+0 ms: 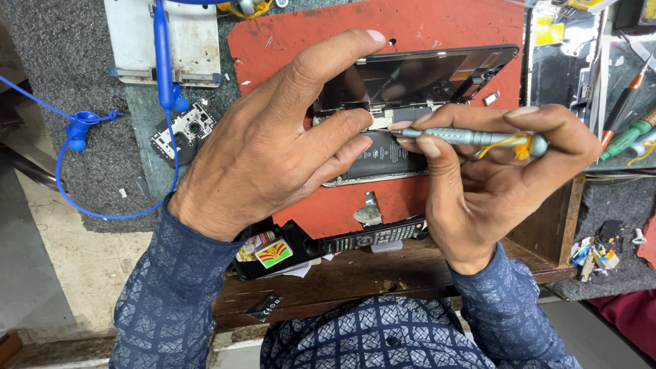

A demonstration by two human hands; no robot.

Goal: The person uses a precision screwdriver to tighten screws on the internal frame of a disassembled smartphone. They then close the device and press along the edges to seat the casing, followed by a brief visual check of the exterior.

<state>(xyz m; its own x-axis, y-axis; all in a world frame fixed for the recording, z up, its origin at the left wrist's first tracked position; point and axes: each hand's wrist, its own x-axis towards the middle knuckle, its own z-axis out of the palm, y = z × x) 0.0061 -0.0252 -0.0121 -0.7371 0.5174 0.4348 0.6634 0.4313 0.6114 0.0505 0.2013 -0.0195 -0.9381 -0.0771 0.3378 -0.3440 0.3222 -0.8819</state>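
a worn wooden surface (383, 277) carries a red mat (437, 24) over grey felt. on the mat lies an opened phone (410, 102), its battery showing. the left hand (273, 143) steadies it, fingers spread. the right hand (492, 178) has its fingers pinching a grey screwdriver (471, 139), tip at the phone's frame. a blue cable (162, 61), a small circuit board (183, 130) and a black remote (372, 237) lie nearby.

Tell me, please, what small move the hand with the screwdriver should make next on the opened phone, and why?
Probably keep the screwdriver tip seated and give it a gentle turn. The right hand holds it nearly flat, tip at the opened phone near the battery, while the left hand steadies the frame.
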